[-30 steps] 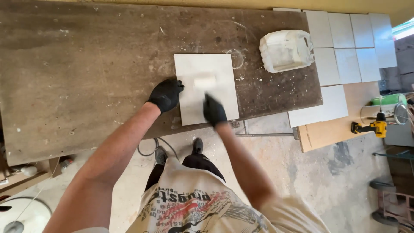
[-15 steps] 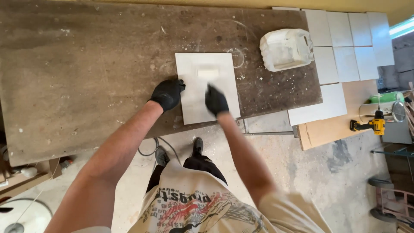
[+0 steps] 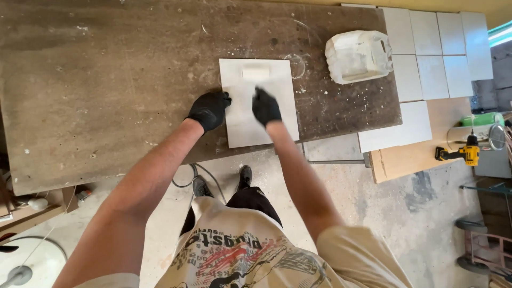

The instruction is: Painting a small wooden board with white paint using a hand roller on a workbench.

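Head view: tile (image 3: 250,120) between fingers (image 3: 224,99)

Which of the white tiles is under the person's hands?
The single tile lying alone in the middle of the brown table, with both gloved hands on it; the other tiles lie together at the right.

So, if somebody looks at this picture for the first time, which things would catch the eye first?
Probably the two black-gloved hands on the pale tile in the middle of the dark workbench: the left hand rests at its left edge, the right hand holds a small paint roller on its upper part. Next, the white plastic canister lying to the right, and the laid-out tiles beyond it.
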